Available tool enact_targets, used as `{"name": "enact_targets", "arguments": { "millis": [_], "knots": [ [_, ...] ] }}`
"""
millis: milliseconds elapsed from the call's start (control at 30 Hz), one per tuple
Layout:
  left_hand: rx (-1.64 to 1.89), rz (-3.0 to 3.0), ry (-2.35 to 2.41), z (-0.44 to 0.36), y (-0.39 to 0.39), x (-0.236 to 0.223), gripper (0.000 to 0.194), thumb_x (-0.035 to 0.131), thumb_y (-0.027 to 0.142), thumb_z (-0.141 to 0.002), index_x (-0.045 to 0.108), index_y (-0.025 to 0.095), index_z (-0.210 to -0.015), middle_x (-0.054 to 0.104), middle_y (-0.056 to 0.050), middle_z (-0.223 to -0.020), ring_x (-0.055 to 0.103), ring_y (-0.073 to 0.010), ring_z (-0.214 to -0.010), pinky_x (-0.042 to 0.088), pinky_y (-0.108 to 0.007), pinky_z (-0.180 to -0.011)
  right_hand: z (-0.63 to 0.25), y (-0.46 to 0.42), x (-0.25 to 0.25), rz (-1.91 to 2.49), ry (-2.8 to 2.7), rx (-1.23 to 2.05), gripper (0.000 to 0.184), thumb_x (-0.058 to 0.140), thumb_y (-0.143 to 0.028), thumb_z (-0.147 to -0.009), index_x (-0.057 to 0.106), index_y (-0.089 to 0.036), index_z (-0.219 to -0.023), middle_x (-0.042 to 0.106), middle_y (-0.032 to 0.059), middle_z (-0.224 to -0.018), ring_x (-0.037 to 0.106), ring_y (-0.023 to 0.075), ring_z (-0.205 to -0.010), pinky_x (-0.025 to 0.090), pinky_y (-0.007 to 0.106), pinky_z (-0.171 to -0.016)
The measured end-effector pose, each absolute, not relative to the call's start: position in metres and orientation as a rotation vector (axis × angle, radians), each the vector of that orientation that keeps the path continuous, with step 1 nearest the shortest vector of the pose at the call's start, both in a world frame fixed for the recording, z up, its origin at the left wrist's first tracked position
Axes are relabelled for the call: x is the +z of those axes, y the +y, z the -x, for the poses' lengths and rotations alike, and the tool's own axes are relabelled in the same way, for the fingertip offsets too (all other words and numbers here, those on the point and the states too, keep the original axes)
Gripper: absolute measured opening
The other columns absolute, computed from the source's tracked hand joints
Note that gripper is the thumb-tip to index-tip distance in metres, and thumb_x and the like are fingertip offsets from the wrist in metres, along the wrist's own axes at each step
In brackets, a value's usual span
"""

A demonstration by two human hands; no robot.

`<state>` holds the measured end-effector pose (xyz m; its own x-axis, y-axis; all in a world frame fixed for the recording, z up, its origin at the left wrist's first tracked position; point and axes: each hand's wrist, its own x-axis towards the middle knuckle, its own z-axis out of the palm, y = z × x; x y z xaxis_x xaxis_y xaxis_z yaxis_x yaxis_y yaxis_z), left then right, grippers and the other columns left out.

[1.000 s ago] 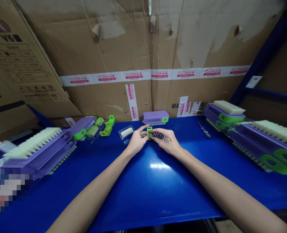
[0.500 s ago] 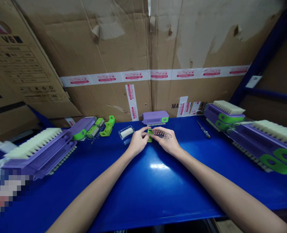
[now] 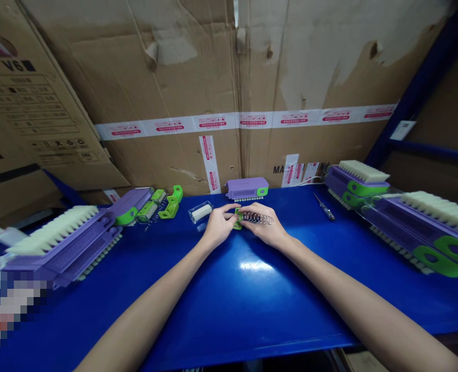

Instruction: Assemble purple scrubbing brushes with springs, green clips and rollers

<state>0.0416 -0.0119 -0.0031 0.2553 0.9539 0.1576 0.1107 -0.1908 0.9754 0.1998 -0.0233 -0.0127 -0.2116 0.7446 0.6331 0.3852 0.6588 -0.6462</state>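
Observation:
Both of my hands meet over the middle of the blue table (image 3: 252, 299). My left hand (image 3: 218, 228) is closed in a pinch on a small green plastic piece (image 3: 237, 222). My right hand (image 3: 266, 231) is closed on a metal coil spring (image 3: 258, 218), which lies across its fingers with one end against the green piece. Just behind the hands sits a small purple brush body (image 3: 248, 188) with a green tab.
Purple-and-green brushes with white bristles are stacked at the left (image 3: 66, 240) and the right (image 3: 414, 219). Loose green parts (image 3: 170, 204), a clear tray with a white block (image 3: 201, 212) and a screwdriver (image 3: 325, 206) lie on the table. Cardboard boxes (image 3: 229, 93) wall off the back.
The spring has swung from pointing down-right to lying nearly level across my right fingers, and the green piece has tipped lower between my hands. The hands have stayed in place.

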Motion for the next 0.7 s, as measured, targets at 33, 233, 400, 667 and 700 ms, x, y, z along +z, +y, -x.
{"name": "enact_targets", "arguments": {
  "millis": [33, 233, 400, 667, 700],
  "knots": [
    [1.078, -1.543, 1.029, -0.0419, -0.0128, -0.0028, 0.04, 0.055, 0.011, -0.073, 0.06, 0.008, -0.113, 0.069, -0.004, -0.065, 0.065, -0.0159, -0.061, 0.053, -0.028, -0.063, -0.2009, -0.0226, -0.0134, 0.891, -1.856, 0.407, 0.019, 0.067, -0.02, -0.075, 0.069, -0.021, -0.093, 0.065, 0.004, -0.086, 0.063, 0.0153, -0.076, 0.05, 0.029, -0.072],
    [1.073, -1.543, 1.017, -0.0429, -0.0146, -0.0033, 0.04, 0.057, 0.015, -0.076, 0.059, 0.008, -0.115, 0.07, -0.006, -0.068, 0.065, -0.0163, -0.065, 0.053, -0.029, -0.065, -0.2019, -0.021, -0.0164, 0.912, -1.905, 0.358, 0.016, 0.065, -0.019, -0.077, 0.068, -0.022, -0.092, 0.062, 0.0027, -0.083, 0.061, 0.0142, -0.072, 0.049, 0.027, -0.068],
    [1.005, -1.626, 0.98, -0.0398, -0.0141, -0.0008, 0.043, 0.055, 0.014, -0.077, 0.055, 0.007, -0.12, 0.071, -0.006, -0.072, 0.065, -0.0157, -0.07, 0.052, -0.028, -0.07, -0.2019, -0.0207, -0.0152, 0.959, -1.885, 0.347, 0.014, 0.067, -0.02, -0.076, 0.069, -0.02, -0.09, 0.065, 0.004, -0.082, 0.062, 0.0158, -0.073, 0.049, 0.028, -0.068],
    [0.959, -1.682, 0.948, -0.0371, -0.0123, -0.0026, 0.047, 0.056, 0.011, -0.074, 0.054, 0.008, -0.12, 0.071, -0.007, -0.077, 0.066, -0.0167, -0.075, 0.051, -0.03, -0.075, -0.2034, -0.0204, -0.0126, 0.964, -1.879, 0.377, 0.014, 0.07, -0.021, -0.073, 0.069, -0.02, -0.087, 0.066, 0.0032, -0.081, 0.063, 0.0151, -0.072, 0.049, 0.028, -0.068],
    [0.959, -1.689, 0.956, -0.037, -0.012, -0.0033, 0.046, 0.055, 0.012, -0.074, 0.054, 0.008, -0.12, 0.071, -0.007, -0.077, 0.066, -0.017, -0.075, 0.051, -0.03, -0.075, -0.2048, -0.0205, -0.0117, 0.942, -1.899, 0.381, 0.015, 0.069, -0.02, -0.074, 0.069, -0.02, -0.088, 0.065, 0.003, -0.08, 0.062, 0.0145, -0.071, 0.049, 0.027, -0.067]
  ]
}}
